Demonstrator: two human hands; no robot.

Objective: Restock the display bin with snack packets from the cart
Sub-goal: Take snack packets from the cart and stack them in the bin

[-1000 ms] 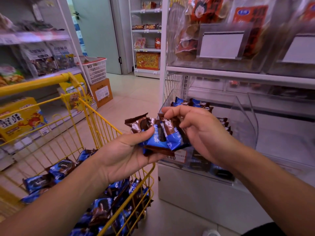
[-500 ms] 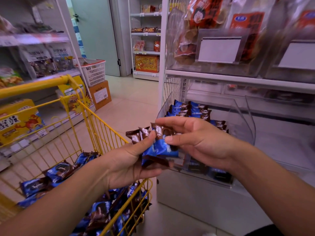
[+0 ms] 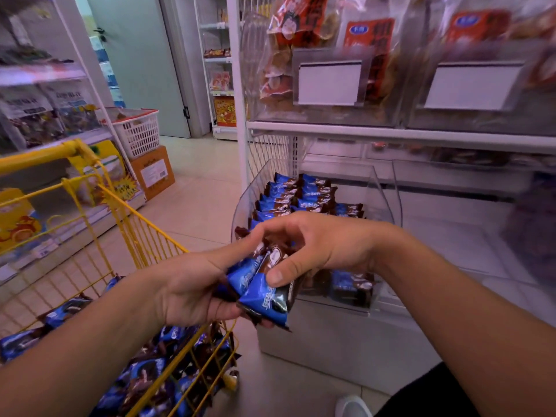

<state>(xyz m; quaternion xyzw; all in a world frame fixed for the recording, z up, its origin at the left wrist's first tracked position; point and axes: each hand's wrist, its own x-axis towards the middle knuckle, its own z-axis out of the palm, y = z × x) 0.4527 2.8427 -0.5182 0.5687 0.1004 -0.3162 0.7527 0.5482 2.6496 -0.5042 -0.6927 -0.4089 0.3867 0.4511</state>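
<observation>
As both hands point(image 3: 192, 290) grip several packets point(image 3: 261, 293).

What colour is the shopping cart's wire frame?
Yellow; the cart shows clearly at left in the head view.

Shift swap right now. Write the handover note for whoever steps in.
Left hand: grips a bunch of blue-and-brown foil snack packets.
Right hand: pinches the same bunch from above.
Clear plastic display bin: neat rows of packets at its back, front part lower.
Yellow wire cart: many packets remain inside.
Done: bin partly filled.
Left: place this bunch, then keep transferring from cart.
</observation>
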